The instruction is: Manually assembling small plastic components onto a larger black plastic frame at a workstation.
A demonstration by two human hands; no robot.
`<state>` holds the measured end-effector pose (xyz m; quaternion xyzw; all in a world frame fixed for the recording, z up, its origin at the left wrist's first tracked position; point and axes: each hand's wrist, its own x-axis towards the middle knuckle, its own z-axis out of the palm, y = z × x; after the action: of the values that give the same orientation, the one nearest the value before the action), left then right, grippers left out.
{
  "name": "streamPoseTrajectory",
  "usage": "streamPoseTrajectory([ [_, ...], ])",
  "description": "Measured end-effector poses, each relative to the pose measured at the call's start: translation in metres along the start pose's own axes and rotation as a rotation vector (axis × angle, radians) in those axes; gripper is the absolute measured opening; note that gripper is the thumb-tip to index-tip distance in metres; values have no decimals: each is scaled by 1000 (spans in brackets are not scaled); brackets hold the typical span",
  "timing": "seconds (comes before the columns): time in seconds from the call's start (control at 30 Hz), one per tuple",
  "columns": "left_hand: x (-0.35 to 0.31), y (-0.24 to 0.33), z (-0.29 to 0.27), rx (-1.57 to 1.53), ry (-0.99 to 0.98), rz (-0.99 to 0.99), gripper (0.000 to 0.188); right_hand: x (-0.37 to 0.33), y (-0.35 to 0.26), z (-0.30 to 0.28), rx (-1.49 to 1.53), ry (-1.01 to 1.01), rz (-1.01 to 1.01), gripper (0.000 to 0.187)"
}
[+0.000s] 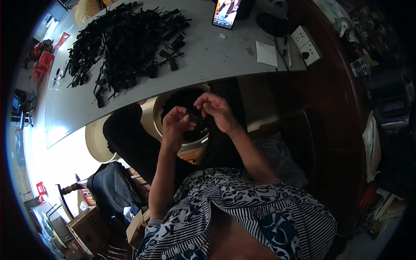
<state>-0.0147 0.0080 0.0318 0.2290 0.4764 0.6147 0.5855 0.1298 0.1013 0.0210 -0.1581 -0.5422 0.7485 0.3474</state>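
Note:
Above a round pale tub (pixel 156 113) between my knees, both hands are raised close together. My left hand (pixel 175 124) is closed, thumb against fingers, on a small dark part (pixel 196 116); its exact kind is too dark to make out. Thumb and fingertips of my right hand (pixel 217 113) are pinched at the upper edge of that part; whether they grip it or something thin is unclear. Inside the tub lies a dark mass (pixel 174 100), its pieces hard to tell apart. A large heap of black plastic parts (pixel 125 43) with thin projecting pieces covers the table's left side.
The grey table (pixel 216 56) has its near edge just beyond my hands. On it are a lit phone (pixel 225 13), a white paper (pixel 266 53) and a power strip (pixel 306 43). A second pale tub (pixel 96 141) and a dark bag (pixel 113 186) stand at left.

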Motion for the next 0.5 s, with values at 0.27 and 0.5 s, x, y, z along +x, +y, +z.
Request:
streamPoseTrajectory([
  [0.27, 0, 13, 5, 120, -13, 141, 13, -7, -13, 13, 181, 30, 103, 21],
  [0.5, -1, 14, 12, 232, -12, 170, 16, -4, -14, 15, -14, 84, 172, 13],
])
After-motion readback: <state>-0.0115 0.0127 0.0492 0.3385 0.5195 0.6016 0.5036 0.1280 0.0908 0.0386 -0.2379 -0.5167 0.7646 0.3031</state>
